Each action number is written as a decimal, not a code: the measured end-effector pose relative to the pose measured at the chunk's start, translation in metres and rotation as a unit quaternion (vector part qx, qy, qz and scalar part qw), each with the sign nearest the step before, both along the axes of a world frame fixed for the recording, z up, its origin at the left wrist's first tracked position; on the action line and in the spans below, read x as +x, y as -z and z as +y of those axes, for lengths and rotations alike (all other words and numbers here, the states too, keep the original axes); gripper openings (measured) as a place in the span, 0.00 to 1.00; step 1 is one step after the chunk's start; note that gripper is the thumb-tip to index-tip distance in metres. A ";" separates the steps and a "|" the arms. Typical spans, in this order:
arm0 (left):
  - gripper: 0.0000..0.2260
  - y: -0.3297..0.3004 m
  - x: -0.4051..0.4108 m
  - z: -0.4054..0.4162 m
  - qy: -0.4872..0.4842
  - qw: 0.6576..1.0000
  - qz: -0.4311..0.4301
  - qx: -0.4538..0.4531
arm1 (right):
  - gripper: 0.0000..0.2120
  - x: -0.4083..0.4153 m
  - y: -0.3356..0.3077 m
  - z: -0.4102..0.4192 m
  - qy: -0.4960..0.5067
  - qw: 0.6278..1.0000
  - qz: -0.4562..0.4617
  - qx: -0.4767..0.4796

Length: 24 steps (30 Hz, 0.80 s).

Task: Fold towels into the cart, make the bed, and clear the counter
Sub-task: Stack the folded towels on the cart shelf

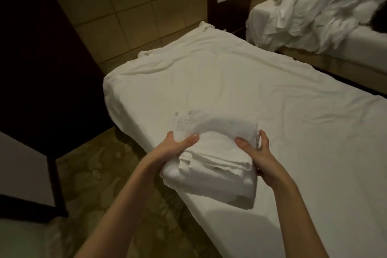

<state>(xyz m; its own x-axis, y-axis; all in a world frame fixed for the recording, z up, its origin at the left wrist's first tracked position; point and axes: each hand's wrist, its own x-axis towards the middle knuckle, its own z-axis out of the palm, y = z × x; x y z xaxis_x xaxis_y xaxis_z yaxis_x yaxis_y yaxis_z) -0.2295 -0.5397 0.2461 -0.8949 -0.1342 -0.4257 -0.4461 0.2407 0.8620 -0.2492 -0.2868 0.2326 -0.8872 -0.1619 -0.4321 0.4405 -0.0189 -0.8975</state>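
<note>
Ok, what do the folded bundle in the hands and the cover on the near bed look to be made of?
Folded towel: thick, soft white cloth, probably cotton terry; matte, with plump stacked layers and a woven border band at the far end. Bed sheet: thin, smooth white woven fabric, likely cotton or a blend; it lies flat with fine shallow creases.

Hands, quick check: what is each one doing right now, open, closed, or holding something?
Left hand: grips the left side of the folded towel.
Right hand: grips the towel's right side.
</note>
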 end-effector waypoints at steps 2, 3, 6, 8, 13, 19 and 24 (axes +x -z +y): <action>0.50 -0.001 -0.003 0.005 0.020 1.000 -0.001 0.000 | 0.55 0.009 -0.001 0.004 0.027 1.000 -0.001 -0.006; 0.46 -0.003 -0.004 0.011 0.040 0.999 0.006 0.010 | 0.56 0.016 -0.001 0.009 0.044 0.999 -0.001 -0.006; 0.50 0.001 -0.008 0.041 0.117 0.993 0.000 0.018 | 0.57 0.044 0.001 0.039 0.113 0.994 -0.007 -0.002; 0.50 0.005 -0.008 0.073 0.175 0.984 -0.008 0.034 | 0.56 0.071 0.000 0.069 0.158 0.987 -0.012 0.005; 0.39 0.005 0.026 0.193 0.305 0.949 -0.048 0.067 | 0.50 0.165 -0.011 0.164 0.281 0.959 -0.028 0.023; 0.35 0.001 0.120 0.362 0.452 0.881 -0.078 0.112 | 0.51 0.311 -0.026 0.294 0.414 0.908 -0.049 0.050; 0.38 -0.002 0.210 0.497 0.546 0.817 -0.119 0.141 | 0.59 0.439 -0.039 0.386 0.503 0.860 -0.063 0.056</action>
